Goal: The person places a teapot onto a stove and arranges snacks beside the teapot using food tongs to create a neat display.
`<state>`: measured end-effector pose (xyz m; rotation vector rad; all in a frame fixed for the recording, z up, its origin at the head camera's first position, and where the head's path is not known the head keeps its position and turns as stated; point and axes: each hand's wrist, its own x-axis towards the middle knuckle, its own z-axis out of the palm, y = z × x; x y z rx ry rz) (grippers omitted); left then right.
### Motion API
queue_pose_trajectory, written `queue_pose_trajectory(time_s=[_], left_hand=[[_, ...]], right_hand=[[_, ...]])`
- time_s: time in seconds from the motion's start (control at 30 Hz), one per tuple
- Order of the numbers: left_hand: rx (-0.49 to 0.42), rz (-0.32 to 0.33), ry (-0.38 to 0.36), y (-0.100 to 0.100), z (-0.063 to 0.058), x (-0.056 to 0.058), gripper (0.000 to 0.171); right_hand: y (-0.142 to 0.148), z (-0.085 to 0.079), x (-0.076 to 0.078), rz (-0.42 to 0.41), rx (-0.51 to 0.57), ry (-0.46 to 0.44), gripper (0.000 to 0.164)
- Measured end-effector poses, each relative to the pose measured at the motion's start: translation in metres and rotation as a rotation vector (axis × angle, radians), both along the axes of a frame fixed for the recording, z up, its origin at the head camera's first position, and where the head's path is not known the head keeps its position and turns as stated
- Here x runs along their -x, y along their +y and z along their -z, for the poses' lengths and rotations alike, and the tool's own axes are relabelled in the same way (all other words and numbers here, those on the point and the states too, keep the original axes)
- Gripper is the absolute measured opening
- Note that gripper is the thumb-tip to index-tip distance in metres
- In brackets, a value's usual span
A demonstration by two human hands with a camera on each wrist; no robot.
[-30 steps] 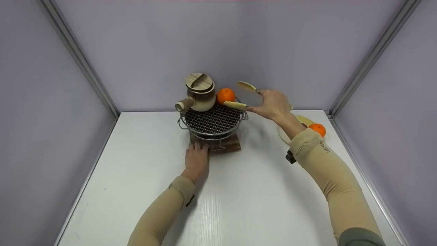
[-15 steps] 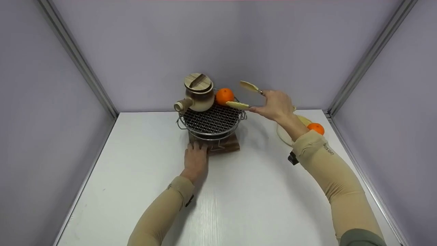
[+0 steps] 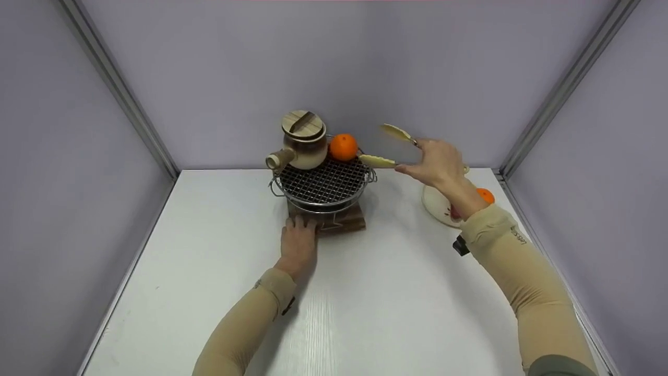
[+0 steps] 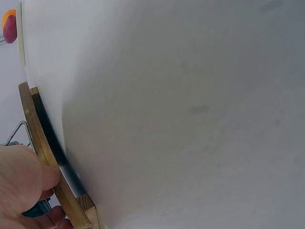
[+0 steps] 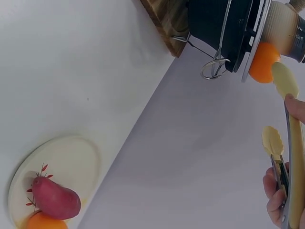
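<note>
My right hand [image 3: 438,161] holds a pair of tongs [image 3: 378,161] with cream scalloped tips, the arms spread wide with nothing between them. The lower tip is just right of an orange [image 3: 344,147], which sits on a round black mesh grill [image 3: 323,183]. Left of the orange stands a cream-brown pot [image 3: 308,154] with a wooden lid and side handle. Below the grill lies a wooden board [image 3: 349,219]. My left hand [image 3: 298,243] grips its front left part; in the left wrist view the thumb [image 4: 50,177] presses the board's edge.
On the right, a cream plate [image 3: 436,206] is partly hidden by my right forearm. It bears another orange [image 3: 486,196] and a dark red, pear-shaped piece [image 5: 56,198]. Wire handles [image 3: 278,189] stick out from the grill. Grey walls [image 3: 334,62] enclose the white table [image 3: 376,292].
My right hand has moved right with the tongs, away from the orange on the grill. That orange stays beside the pot. My left hand remains on the board.
</note>
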<state>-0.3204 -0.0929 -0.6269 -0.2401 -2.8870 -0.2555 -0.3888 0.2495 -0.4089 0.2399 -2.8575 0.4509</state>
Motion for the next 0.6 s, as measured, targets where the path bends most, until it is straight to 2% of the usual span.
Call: queue_pose_trajectory(time_s=[0.2, 0.43, 0.6], left_hand=[[-0.031, 0.006, -0.004, 0.0, -0.001, -0.001, 0.029], [0.015, -0.006, -0.041, 0.0, -0.001, 0.0, 0.038], [0.019, -0.007, -0.054, 0.001, 0.0, 0.001, 0.038]], right_hand=[[0.009, 0.001, -0.005, 0.022, 0.004, -0.027, 0.087], [0.02, 0.002, -0.008, 0.031, 0.001, -0.009, 0.085], [0.03, 0.006, -0.011, 0.033, 0.032, 0.006, 0.085]])
